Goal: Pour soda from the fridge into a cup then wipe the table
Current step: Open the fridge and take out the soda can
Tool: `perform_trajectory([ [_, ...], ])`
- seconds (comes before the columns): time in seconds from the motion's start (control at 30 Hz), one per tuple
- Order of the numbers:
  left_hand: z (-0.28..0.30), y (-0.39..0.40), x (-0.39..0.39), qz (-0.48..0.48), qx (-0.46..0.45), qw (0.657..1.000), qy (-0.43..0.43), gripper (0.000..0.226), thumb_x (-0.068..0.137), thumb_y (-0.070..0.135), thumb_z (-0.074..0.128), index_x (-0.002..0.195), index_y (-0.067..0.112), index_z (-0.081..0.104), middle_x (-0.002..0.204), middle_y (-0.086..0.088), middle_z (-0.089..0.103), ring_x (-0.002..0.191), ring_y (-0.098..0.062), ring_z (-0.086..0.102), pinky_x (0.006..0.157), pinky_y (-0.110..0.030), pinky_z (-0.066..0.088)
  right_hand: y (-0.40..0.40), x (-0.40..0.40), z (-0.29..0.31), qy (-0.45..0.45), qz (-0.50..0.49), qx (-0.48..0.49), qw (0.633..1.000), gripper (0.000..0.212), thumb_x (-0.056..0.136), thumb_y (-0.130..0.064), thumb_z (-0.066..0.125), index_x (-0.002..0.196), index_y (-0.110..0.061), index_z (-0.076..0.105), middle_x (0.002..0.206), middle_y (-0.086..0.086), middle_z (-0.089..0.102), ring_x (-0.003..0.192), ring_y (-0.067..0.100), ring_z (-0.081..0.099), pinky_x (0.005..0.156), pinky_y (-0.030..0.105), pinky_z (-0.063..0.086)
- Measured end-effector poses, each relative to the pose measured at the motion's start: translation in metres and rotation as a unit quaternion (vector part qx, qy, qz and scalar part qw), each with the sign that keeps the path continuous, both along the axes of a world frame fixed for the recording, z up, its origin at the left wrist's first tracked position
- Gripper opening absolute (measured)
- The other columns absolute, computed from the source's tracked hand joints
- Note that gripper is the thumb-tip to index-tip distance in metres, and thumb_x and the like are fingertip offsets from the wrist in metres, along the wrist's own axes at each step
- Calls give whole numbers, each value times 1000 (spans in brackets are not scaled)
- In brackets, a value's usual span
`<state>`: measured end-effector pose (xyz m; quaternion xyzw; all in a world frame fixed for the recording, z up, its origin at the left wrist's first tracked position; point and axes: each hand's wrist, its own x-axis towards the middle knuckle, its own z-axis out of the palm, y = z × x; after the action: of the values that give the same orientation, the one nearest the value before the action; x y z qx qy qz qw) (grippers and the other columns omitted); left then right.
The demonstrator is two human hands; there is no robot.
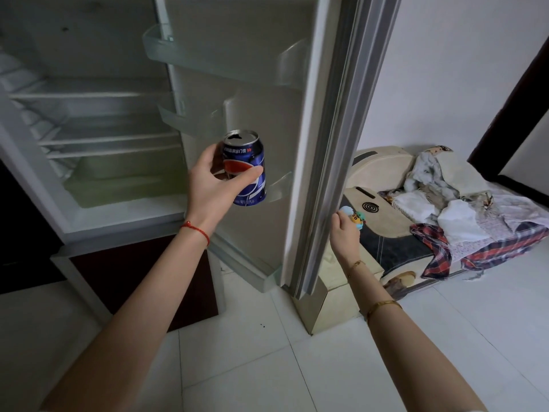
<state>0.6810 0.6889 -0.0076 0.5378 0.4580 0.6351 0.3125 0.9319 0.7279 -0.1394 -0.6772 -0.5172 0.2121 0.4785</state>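
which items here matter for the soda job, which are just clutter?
Job:
- blue aluminium soda can, top already open, held in left hand
- white fridge door, right hand at its edge

Clutter:
- heap of crumpled clothes
- small cartoon magnet

- A blue aluminium soda can [245, 169], its top already open, is held upright by the left hand [208, 185] before the open white fridge door [252, 69].
- The door's outer edge is gripped by the right hand [344, 230], beside a small cartoon magnet [356, 217].
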Motion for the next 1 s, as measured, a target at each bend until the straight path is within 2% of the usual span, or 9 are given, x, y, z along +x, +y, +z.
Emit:
perform_trajectory([
  [0.13, -6, -25, -11, -2, -2, 1000, 9, 48, 66, 15, 88, 100, 38, 62, 99, 17, 70, 93, 3, 67, 80, -17, 53, -17, -11, -4, -12, 11, 25, 1000, 31, 100, -23, 36, 75, -10, 48, 69, 1, 48, 65, 13, 45, 66, 34, 38],
  [0.2, -11, -37, -16, 0, 0, 1000, 8, 48, 66, 13, 88, 97, 40, 62, 98, 18, 70, 95, 0, 67, 83, -21, 54, -27, -16, -5, -26, 19, 40, 999, 32, 101, -24, 36, 75, -11, 47, 67, -1, 47, 63, 9, 44, 62, 32, 35],
  [0.37, -29, -62, -25, 2, -20, 1000, -5, 55, 64, 11, 89, 108, 33, 63, 108, 11, 71, 101, -6, 68, 86, -22, 54, -49, -22, -11, -74, 67, 84, 991, 31, 103, -32, 36, 83, -16, 54, 70, -1, 54, 65, 11, 51, 62, 35, 40],
  [0.5, -36, -80, -32, 12, -31, 999, -12, 58, 64, 10, 88, 112, 30, 61, 108, 11, 70, 100, -4, 67, 84, -19, 54, -58, -29, -18, -166, 85, 136, 973, 23, 104, -31, 37, 100, -21, 58, 84, -1, 62, 77, 15, 58, 68, 40, 49],
  [0.6, -41, -92, -39, 15, -39, 999, -12, 59, 64, 10, 88, 111, 34, 60, 109, 12, 69, 101, -2, 66, 83, -18, 53, -66, -38, -24, -223, 103, 163, 956, 28, 104, -29, 37, 124, -17, 54, 105, 2, 64, 95, 17, 60, 81, 34, 50],
  [0.67, -44, -99, -45, 20, -44, 999, -7, 59, 64, 10, 88, 108, 38, 59, 109, 14, 69, 101, 1, 66, 83, -16, 52, -70, -46, -28, -256, 107, 183, 943, 42, 104, -27, 40, 143, -10, 41, 129, 8, 59, 112, 17, 56, 97, 31, 47],
  [0.77, -49, -108, -57, 29, -53, 998, -4, 61, 64, 12, 88, 112, 36, 59, 111, 14, 68, 103, 1, 65, 84, -16, 52, -75, -60, -31, -282, 122, 218, 926, 56, 102, -21, 47, 151, -2, 28, 152, 12, 39, 136, 18, 42, 115, 25, 30],
  [0.87, -53, -116, -71, 44, -63, 997, -14, 64, 64, 10, 88, 113, 37, 58, 113, 14, 68, 105, 1, 65, 85, -15, 52, -83, -78, -32, -286, 139, 228, 920, 60, 102, -24, 47, 152, -2, 23, 157, 12, 30, 143, 19, 33, 117, 33, 31],
  [1.0, -59, -124, -95, 67, -72, 995, -23, 65, 63, 8, 87, 112, 38, 56, 111, 17, 67, 105, 4, 63, 84, -11, 50, -92, -105, -31, -279, 168, 230, 917, 63, 103, -34, 37, 155, -12, 9, 161, 6, 16, 149, 17, 21, 120, 40, 26],
])
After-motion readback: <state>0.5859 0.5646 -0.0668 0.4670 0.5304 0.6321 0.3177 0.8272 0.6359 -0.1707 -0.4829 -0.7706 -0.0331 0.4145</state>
